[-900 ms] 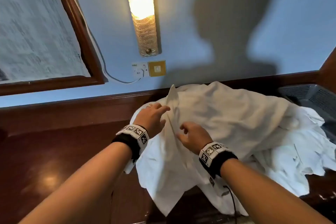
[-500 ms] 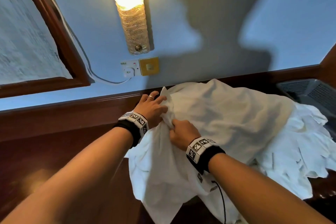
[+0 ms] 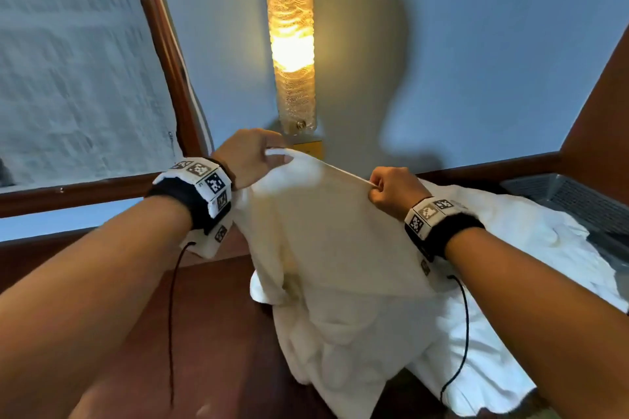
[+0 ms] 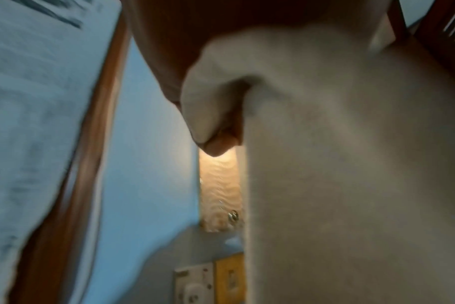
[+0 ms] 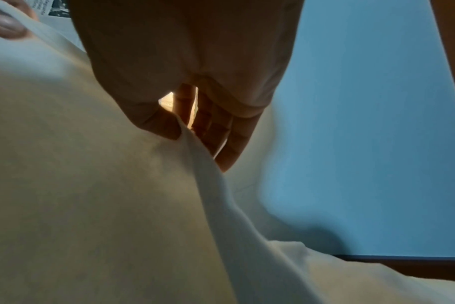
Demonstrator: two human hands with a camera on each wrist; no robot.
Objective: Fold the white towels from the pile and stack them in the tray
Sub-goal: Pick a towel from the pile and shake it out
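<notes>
The left hand (image 3: 250,156) and right hand (image 3: 391,192) each pinch the top edge of the white cloth towel (image 3: 326,235), stretched left-to-right between them, hanging over the near white pile (image 3: 510,248).

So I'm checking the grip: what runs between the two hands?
In the head view, the taut top edge of a white towel spans from the left hand to the right hand; both pinch it.

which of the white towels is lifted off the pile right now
The towel stretched between the left hand and right hand, pinched along its top edge; the other towels lie crumpled on the table.
</notes>
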